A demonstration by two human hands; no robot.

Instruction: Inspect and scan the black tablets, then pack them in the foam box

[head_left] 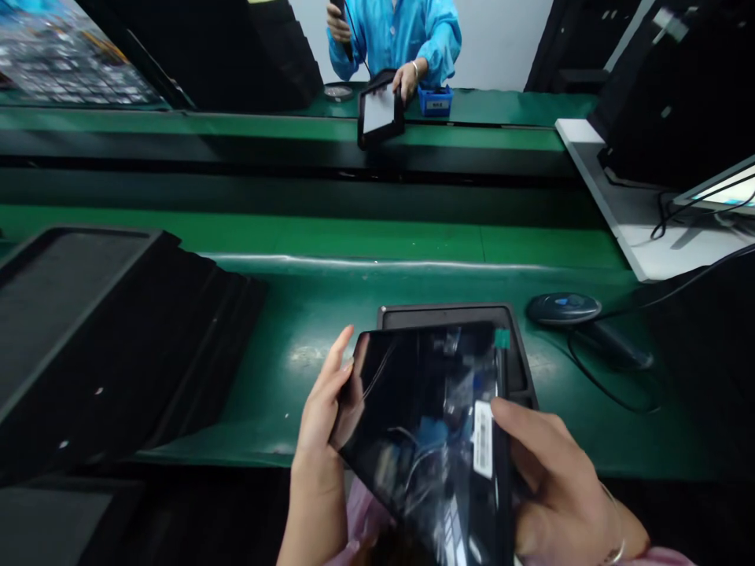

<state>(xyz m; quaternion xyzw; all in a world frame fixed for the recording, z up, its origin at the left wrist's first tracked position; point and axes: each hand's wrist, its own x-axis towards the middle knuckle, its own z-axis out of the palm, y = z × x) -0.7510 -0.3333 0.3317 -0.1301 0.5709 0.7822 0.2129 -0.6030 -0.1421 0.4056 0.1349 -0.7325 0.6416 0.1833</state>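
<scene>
A black glossy tablet-like panel [413, 424] with a white barcode label [483, 440] and a small green tab at its upper right corner is held up in both hands. My left hand [324, 409] grips its left edge, fingers along the side. My right hand [554, 479] holds the right edge, with the thumb at the label. Behind and partly under the panel, a black tray [445, 316] rests on the green mat [307, 354].
A barcode scanner [565, 309] with its cable lies right of the tray. Stacked black trays [76, 275] stand at the left. A white shelf [607, 204] juts in at the right. Across the bench, a person in blue [392, 35] holds a framed panel [379, 110] near a blue bin [435, 102].
</scene>
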